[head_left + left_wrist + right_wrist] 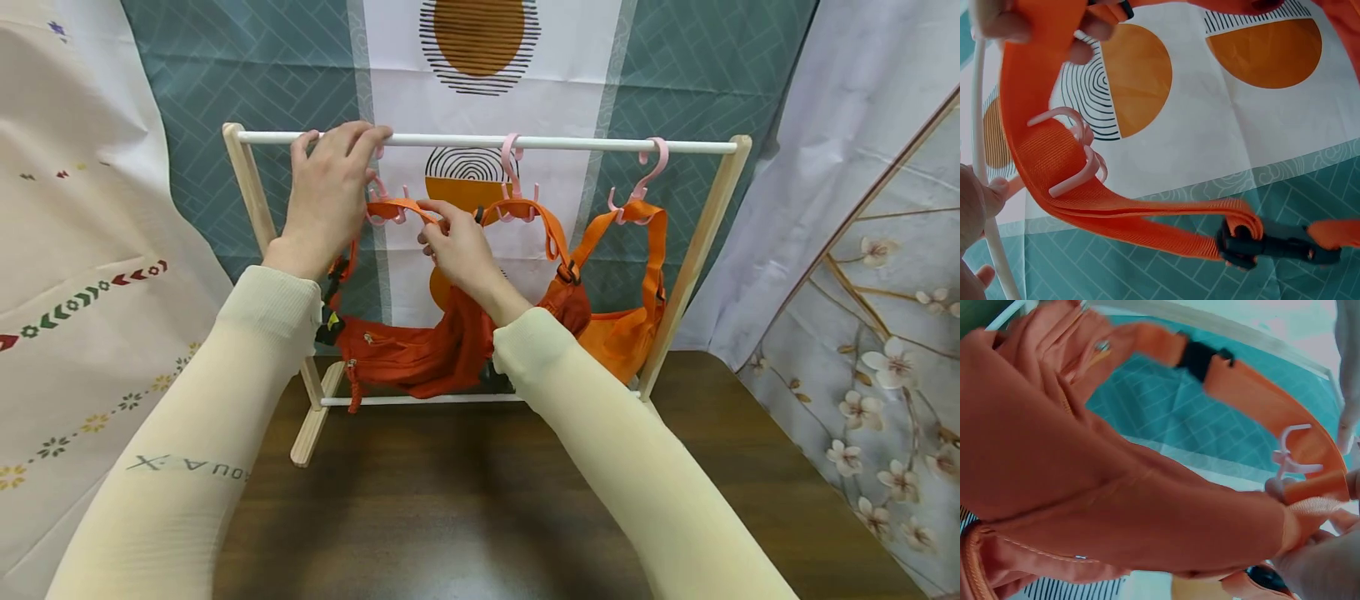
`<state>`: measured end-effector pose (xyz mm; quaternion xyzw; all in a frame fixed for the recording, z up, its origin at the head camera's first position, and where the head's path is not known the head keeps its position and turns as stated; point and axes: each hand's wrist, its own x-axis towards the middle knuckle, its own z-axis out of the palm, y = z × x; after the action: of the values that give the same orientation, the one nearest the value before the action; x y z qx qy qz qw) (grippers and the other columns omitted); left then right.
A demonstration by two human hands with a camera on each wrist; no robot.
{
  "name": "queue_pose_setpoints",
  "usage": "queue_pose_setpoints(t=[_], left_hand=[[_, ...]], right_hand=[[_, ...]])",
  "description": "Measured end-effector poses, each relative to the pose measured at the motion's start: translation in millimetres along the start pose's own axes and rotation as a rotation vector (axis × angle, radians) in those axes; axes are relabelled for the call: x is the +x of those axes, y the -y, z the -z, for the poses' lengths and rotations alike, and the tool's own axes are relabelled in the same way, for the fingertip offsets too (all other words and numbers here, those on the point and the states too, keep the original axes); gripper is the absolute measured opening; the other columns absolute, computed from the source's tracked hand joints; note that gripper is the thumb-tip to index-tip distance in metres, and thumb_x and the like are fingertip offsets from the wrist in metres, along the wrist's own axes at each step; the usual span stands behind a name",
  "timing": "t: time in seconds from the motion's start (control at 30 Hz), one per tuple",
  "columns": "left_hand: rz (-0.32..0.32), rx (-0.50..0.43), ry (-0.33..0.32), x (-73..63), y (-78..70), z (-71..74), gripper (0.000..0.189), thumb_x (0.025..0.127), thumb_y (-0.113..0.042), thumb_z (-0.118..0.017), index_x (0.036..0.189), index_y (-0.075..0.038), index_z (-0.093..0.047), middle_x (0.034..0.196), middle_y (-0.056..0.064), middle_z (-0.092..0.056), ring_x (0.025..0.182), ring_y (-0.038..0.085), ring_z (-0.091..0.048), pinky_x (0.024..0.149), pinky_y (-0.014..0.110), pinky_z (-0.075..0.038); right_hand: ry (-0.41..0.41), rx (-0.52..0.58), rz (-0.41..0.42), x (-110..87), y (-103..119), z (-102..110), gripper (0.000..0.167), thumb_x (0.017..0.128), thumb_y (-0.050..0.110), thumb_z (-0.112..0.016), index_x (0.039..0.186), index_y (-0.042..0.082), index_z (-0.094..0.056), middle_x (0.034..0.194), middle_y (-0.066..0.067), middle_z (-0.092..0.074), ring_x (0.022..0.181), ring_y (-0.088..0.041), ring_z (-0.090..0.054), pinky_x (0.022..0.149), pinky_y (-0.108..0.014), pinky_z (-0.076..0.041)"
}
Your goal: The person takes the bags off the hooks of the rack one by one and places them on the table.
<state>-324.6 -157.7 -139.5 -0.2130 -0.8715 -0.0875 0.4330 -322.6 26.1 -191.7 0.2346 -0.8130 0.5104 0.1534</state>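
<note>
My left hand (330, 183) grips the white top rail (450, 140) of a wooden rack near its left end, fingers curled over it. Just beside those fingers hangs a pink hook (1088, 172), its prongs inside the loop of an orange strap (1029, 156). With thumb and fingers, my right hand (461, 250) pinches this strap to the right of the hook. The strap belongs to a red-orange waist bag (405, 354), which sags below with its zips facing me. A black buckle (1272, 240) sits on the strap.
Two more pink hooks, a middle hook (510, 167) and a right hook (652, 167), hold orange straps. An orange bag (618, 337) hangs at the right post (697, 267). The rack stands on a dark wooden table (420, 500), with patterned curtains (247, 75) behind.
</note>
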Motion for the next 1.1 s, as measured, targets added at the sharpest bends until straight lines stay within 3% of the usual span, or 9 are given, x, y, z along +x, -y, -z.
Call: queue_pose_setpoints(t=[0.13,0.33,0.57,0.8,1.1], left_hand=[[0.001,-0.004,0.001,-0.1,-0.6,0.8,0.050,0.102,-0.004,-0.061,0.150,-0.011,-0.052,0.148,0.017,-0.054,0.140,0.035,-0.048,0.123,0.058,-0.018],[0.007,-0.024,0.010,2.9,-1.8,3.1,0.051,0.102,-0.006,-0.062,0.151,-0.013,-0.052,0.149,0.016,-0.054,0.141,0.034,-0.048,0.124,0.058,-0.016],[0.008,-0.008,0.026,5.2,-1.6,6.3,0.050,0.102,-0.008,-0.063,0.151,-0.014,-0.053,0.149,0.016,-0.055,0.139,0.036,-0.050,0.123,0.060,-0.017],[0.011,-0.019,0.053,4.6,-0.8,7.7,0.050,0.102,-0.007,-0.063,0.150,-0.015,-0.054,0.146,0.016,-0.057,0.136,0.036,-0.052,0.123,0.060,-0.017],[0.017,-0.004,0.058,0.9,-0.2,8.8,0.053,0.102,-0.005,-0.062,0.152,-0.015,-0.051,0.151,0.015,-0.054,0.139,0.036,-0.050,0.123,0.061,-0.017]], right_hand=[[0.035,0.127,0.028,3.1,7,3,0.045,0.106,0.004,-0.051,0.150,0.007,-0.054,0.095,-0.011,-0.060,0.078,-0.025,-0.065,0.062,-0.023,-0.048],[0.060,0.254,0.095,6.7,19,8,0.046,0.105,0.001,-0.053,0.150,0.002,-0.052,0.106,-0.014,-0.062,0.082,-0.022,-0.066,0.072,-0.025,-0.055],[0.132,0.333,0.186,4.0,30,16,0.048,0.105,0.002,-0.057,0.152,0.003,-0.050,0.125,-0.015,-0.063,0.096,-0.026,-0.069,0.080,-0.027,-0.056],[0.198,0.347,0.249,-1.9,35,22,0.048,0.105,0.003,-0.059,0.151,0.000,-0.050,0.116,-0.016,-0.065,0.091,-0.026,-0.069,0.079,-0.028,-0.055],[0.237,0.294,0.220,-12.9,38,26,0.046,0.105,0.005,-0.059,0.150,0.004,-0.053,0.110,-0.014,-0.066,0.095,-0.024,-0.071,0.086,-0.033,-0.058]])
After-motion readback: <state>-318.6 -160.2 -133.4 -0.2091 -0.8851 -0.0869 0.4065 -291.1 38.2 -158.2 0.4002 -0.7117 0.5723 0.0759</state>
